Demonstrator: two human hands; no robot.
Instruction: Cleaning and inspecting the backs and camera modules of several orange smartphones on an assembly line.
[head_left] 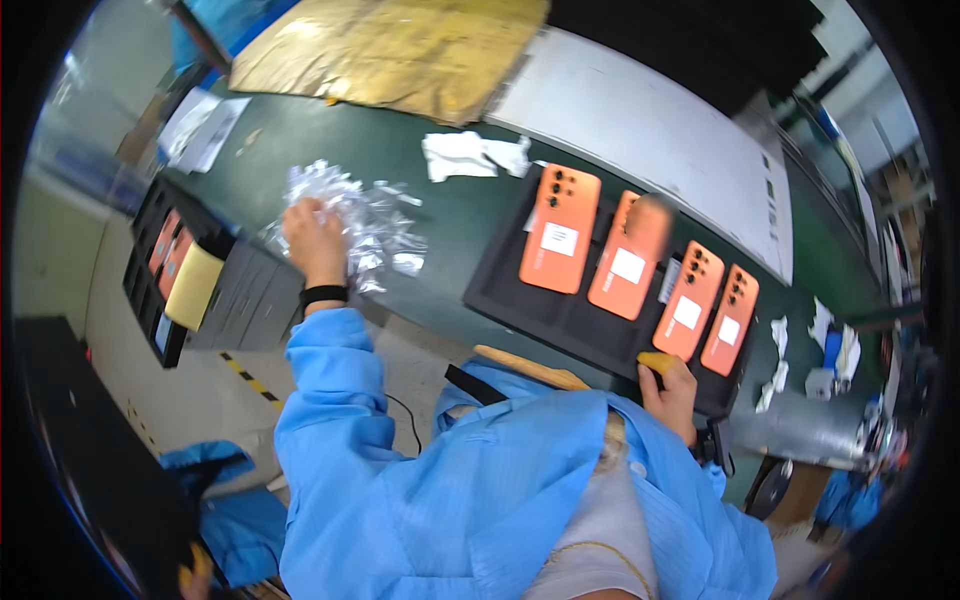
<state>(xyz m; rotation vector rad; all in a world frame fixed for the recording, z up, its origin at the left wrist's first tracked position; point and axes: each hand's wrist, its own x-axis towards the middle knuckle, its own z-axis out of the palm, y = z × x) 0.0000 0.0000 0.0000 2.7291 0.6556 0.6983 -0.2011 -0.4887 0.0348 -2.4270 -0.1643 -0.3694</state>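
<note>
From where I stand, taking twelve as straight ahead of the person, the left hand (pixel 316 240) is at ten o'clock, with its fingers down among a loose pile of clear plastic bags (pixel 385 235) on the dark green tabletop (pixel 445 210); I can't tell whether its grip is clenched on one or released.

The right hand (pixel 675 395) is at four o'clock, by the near edge of a black tray (pixel 492 285). Yellow shows at its fingertips, though I can't make out what that is, nor whether the grip is grasping the tray.

Four orange phones (pixel 575 220) lie in that tray towards three o'clock, backs up, each with a white label. Crumpled white paper (pixel 462 157) sits at twelve, a yellow sheet (pixel 400 55) beyond it towards eleven, and stacked dark trays (pixel 250 295) at nine.
</note>
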